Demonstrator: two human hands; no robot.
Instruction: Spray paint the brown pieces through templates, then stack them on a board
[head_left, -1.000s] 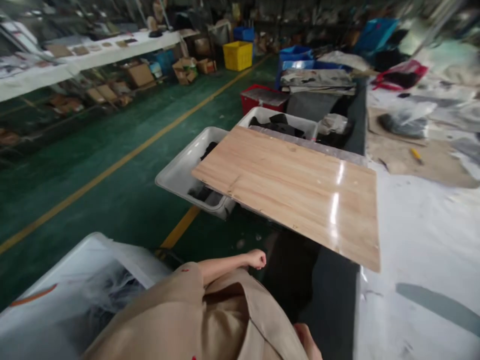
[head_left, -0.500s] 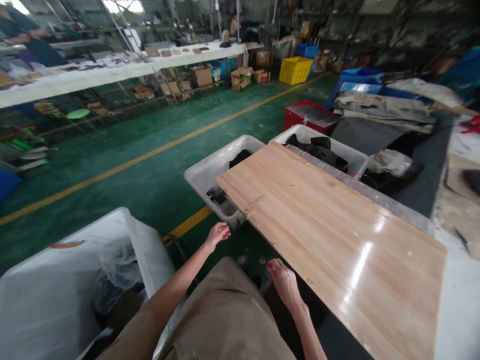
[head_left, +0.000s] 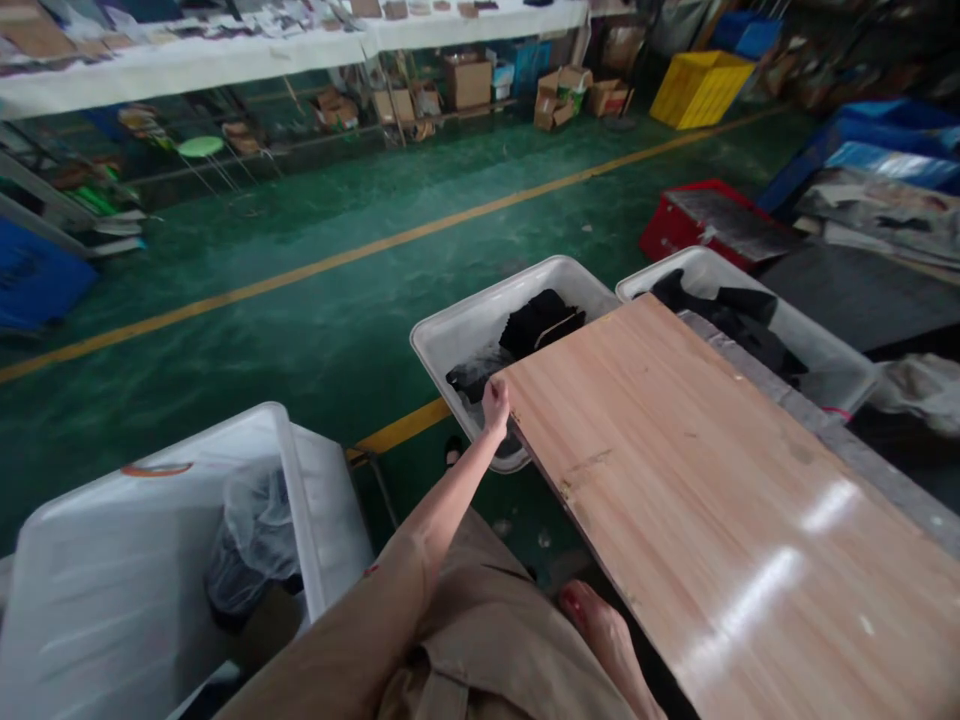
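A long glossy wooden board [head_left: 712,480] lies slanted across two white tubs on my right. My left hand [head_left: 495,404] reaches forward and is closed on the board's far left corner, over the nearer white tub [head_left: 450,335], which holds black fabric pieces [head_left: 540,320]. My right hand [head_left: 600,630] is low beside my beige garment, just under the board's near long edge, fingers stretched out and holding nothing. I cannot tell whether it touches the board.
A second white tub [head_left: 840,360] with dark fabric sits under the board's far side. A large white bin [head_left: 150,560] with a plastic bag stands at lower left. A red crate [head_left: 667,215], yellow crate [head_left: 697,85] and long tables line the green floor.
My view has swung left and down. My left hand moved forward from near the tub's rim to the board's corner and closed on it. My right hand dropped lower along the board's edge.
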